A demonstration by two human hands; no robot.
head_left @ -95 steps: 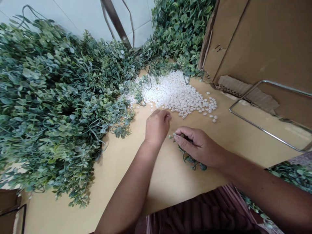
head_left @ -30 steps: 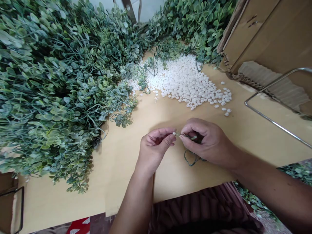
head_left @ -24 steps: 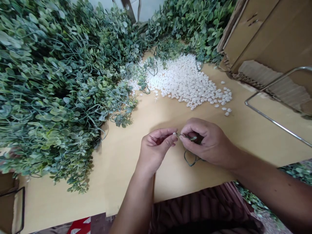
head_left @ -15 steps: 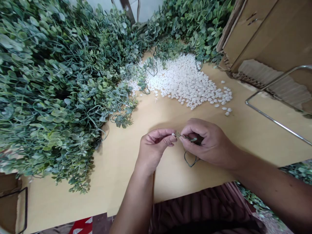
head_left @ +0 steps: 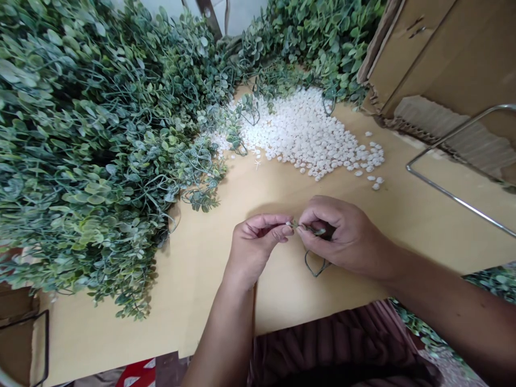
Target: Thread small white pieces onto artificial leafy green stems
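Observation:
My left hand (head_left: 258, 244) is closed in a pinch on a small white bead-like piece (head_left: 288, 223), most of it hidden by the fingertips. Facing it, my right hand (head_left: 349, 236) has thumb and forefinger closed on a green artificial leaf sprig (head_left: 316, 269), whose thin stem loops down below the palm. The sprig's tip meets the white piece between the two hands; how far one sits on the other is too small to tell. Both hands are just above the tan tabletop (head_left: 217, 258).
A heap of small white pieces (head_left: 310, 140) lies beyond my hands. Dense artificial foliage (head_left: 100, 145) piles up at the left, with more behind. A cardboard box (head_left: 455, 59) stands at the right, near a bent metal rod (head_left: 455, 200). A white star-shaped piece (head_left: 257, 162) lies before the heap.
The white piece and the sprig's tip have shifted very slightly to the right between my fingertips. Both hands keep the same grip and place.

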